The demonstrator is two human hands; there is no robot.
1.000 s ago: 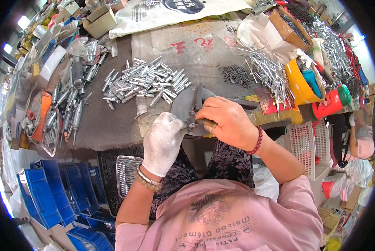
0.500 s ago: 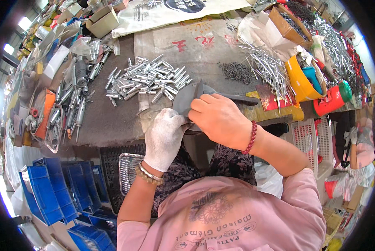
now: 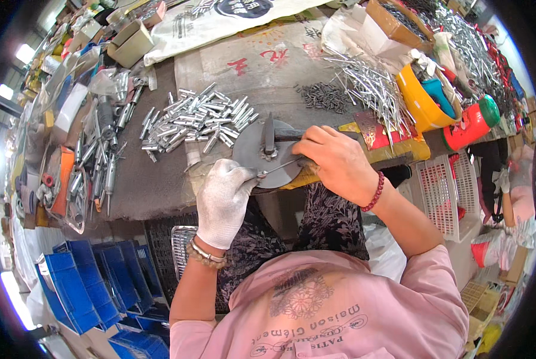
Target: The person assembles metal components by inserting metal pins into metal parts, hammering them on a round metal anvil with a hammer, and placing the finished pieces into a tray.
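Observation:
My left hand (image 3: 225, 200), in a white glove, pinches a small metal piece (image 3: 262, 174) at its fingertips; most of that piece is hidden. My bare right hand (image 3: 342, 166), with a red bead bracelet, is closed on a thin metal rod (image 3: 281, 166). The rod slants down to the left, its lower end meeting the piece in my left fingers. Both hands are over the near edge of a round grey metal disc (image 3: 244, 149). On this disc rests a hammer (image 3: 269, 133), its handle reaching right, behind my right hand.
Short silver metal tubes (image 3: 196, 119) lie heaped left of the disc. Beyond it are small dark pins (image 3: 325, 97) and a bundle of thin rods (image 3: 372, 90). A yellow container (image 3: 420, 102) and a red bottle (image 3: 466, 128) stand right. Blue bins (image 3: 70, 290) are lower left.
My right hand has drawn away to the right from my left, so the rod between them now shows. The hammer and disc are less covered. The whole view has shifted slightly.

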